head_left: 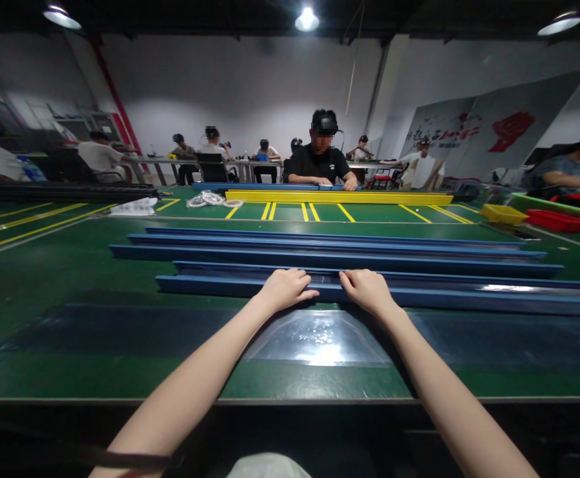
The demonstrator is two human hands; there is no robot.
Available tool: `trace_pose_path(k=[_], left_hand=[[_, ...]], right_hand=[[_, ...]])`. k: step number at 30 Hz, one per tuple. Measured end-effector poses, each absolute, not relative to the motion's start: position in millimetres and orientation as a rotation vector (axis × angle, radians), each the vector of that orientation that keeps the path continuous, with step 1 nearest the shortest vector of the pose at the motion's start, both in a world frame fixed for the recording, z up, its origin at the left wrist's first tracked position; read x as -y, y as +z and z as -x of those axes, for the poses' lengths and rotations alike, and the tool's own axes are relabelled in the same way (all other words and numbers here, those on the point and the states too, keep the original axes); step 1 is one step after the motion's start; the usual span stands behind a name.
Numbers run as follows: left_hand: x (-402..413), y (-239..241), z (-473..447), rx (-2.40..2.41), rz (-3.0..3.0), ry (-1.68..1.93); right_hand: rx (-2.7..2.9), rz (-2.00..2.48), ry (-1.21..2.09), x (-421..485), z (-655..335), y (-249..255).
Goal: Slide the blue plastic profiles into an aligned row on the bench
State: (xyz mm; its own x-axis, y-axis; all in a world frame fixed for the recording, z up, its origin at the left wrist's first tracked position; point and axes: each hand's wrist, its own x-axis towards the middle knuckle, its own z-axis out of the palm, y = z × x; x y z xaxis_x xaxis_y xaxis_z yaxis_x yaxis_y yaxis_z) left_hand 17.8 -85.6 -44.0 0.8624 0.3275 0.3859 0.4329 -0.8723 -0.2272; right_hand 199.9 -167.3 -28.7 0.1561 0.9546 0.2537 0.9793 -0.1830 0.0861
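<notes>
A long blue channel-shaped profile (210,285) lies lengthwise across the green table in front of me. My left hand (287,289) is closed over it near the middle, fingers curled on top and thumb along its near side. A short way to the right, my right hand (367,289) grips the same profile, its thumb pointing inward over the channel. Between the hands, a stretch of the channel's inside shows. Nearer to me, a long strip of clear plastic film (120,328) lies flat, shining under the lamps. My forearms cross over part of it.
More blue profiles (339,257) lie parallel just behind. Farther back are a yellow profile (339,198), bagged white coils (207,199) and crumpled white plastic (135,206). Yellow (503,214) and red bins (557,220) stand right. Across the table sits a co-worker (322,159).
</notes>
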Motion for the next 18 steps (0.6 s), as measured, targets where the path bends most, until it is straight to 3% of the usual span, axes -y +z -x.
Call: trace_pose_path(k=[18], left_hand=[[83.4,-43.1,-16.8,0.526,2.768,-0.537]], right_hand=[[1.987,2.186,-0.404,168.7,-202.6,-30.3]])
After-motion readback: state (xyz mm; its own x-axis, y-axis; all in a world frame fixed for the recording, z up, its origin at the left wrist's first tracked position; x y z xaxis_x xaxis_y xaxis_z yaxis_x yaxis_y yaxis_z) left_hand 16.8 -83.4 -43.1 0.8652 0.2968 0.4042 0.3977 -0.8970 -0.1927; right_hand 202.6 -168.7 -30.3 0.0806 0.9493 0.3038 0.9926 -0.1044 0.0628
